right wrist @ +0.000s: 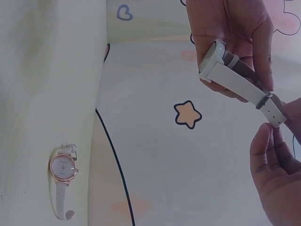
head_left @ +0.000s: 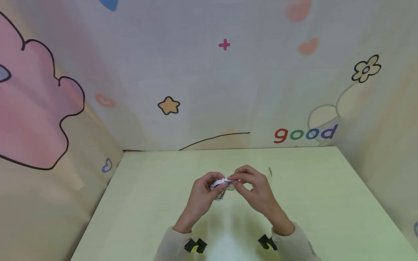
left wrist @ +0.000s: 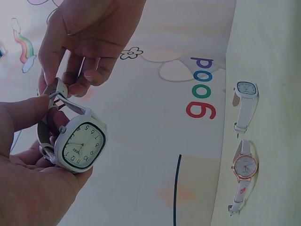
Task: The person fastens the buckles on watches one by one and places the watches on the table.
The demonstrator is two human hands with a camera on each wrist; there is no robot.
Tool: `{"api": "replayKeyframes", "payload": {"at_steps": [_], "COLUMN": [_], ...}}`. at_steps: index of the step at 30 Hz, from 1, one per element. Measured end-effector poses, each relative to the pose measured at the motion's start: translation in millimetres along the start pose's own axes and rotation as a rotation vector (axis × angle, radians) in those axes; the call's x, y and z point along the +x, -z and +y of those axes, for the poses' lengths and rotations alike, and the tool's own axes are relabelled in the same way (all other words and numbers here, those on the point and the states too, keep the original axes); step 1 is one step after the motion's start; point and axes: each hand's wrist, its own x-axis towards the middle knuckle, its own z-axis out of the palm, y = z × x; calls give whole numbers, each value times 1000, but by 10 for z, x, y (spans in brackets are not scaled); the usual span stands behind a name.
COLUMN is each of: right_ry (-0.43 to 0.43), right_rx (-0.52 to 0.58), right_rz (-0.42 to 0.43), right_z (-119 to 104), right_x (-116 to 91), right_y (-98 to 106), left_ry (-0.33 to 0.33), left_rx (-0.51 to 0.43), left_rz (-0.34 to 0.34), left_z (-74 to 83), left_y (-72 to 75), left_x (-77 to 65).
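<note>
A white wristwatch (left wrist: 80,146) with a rounded-square case and black-rimmed dial is held up in front of me, above the tabletop in the head view. My left hand (head_left: 200,195) grips it around the case and the lower strap. With thumb and fingers, my right hand (head_left: 256,188) pinches the perforated strap end. In the right wrist view that white strap (right wrist: 240,84) passes through the dark metal buckle (right wrist: 264,100), and its tip sits between the right fingertips (right wrist: 259,141). Part of the strap is hidden by the left fingers.
Two more watches lie on the pale table (head_left: 147,217): a white one with a squarish dial (left wrist: 246,88), and one with a round rose-gold case (left wrist: 245,166) and white strap. A printed backdrop (head_left: 196,72) rises behind the table and along both sides.
</note>
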Motion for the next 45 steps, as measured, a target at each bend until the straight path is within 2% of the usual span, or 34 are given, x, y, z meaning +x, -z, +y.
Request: {"api": "replayKeyframes", "payload": {"at_steps": [10,17,24,31,35,39,45], "right_ry": [-11,-10,-5,-30,-53,-72,-50], "right_rx": [-11,-13,-8,-11,-11,-23,-44], "right_rz": [-1,5,16,-2,-15,-12,-10], "right_z": [-29,-47,-410,-431,-399,-235,-67], "right_x": [-3,1,135,129,108,35,-42], "right_y": [-37,-54,-123,-136,-131,-143,-104], "left_ry": [15,11,29,47,53,54,56], "left_rx": [-45,-28,3,-26,-23,-27,-27], "left_rz": [-5,-12,8,3,7,-4,-33], "left_z": [-1,-15,-11,-31,-50,-73,-112], "left_y": [12,12,94,115,104,82,34], "left_x": [3,13,-6,-33,-43,-45,-16]}}
